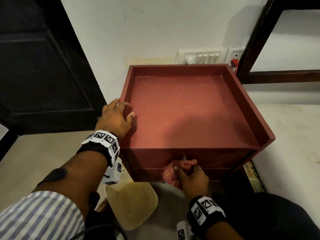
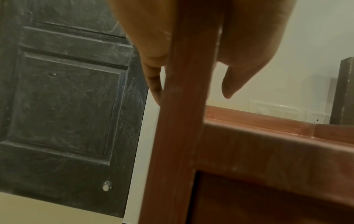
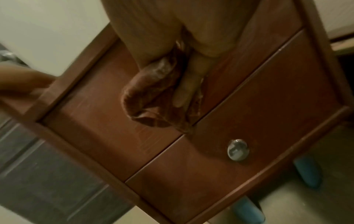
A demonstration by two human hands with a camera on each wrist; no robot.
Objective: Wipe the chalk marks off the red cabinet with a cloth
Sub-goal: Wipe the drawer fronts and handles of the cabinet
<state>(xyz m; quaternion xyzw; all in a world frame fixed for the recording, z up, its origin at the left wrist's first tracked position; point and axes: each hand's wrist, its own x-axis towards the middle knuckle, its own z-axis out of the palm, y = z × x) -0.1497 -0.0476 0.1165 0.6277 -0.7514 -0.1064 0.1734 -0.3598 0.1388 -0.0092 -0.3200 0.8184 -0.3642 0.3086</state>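
Note:
The red cabinet (image 1: 190, 110) stands against the wall, its recessed top showing faint chalk rings (image 1: 195, 92). My left hand (image 1: 117, 116) grips the top's left rim (image 2: 184, 91), thumb inside and fingers outside. My right hand (image 1: 190, 175) holds a bunched red checked cloth (image 1: 173, 170) and presses it against the upper drawer front (image 3: 107, 115). In the right wrist view the cloth (image 3: 153, 94) sits over faint chalk streaks (image 3: 141, 134), above the lower drawer's metal knob (image 3: 237, 150).
A dark panelled door (image 1: 43, 66) is on the left. A cream perforated plastic basket (image 1: 131, 201) lies on the floor below the cabinet. A switchboard (image 1: 204, 56) and red plug (image 1: 234, 62) are on the wall behind. A dark wooden frame (image 1: 256, 40) stands at right.

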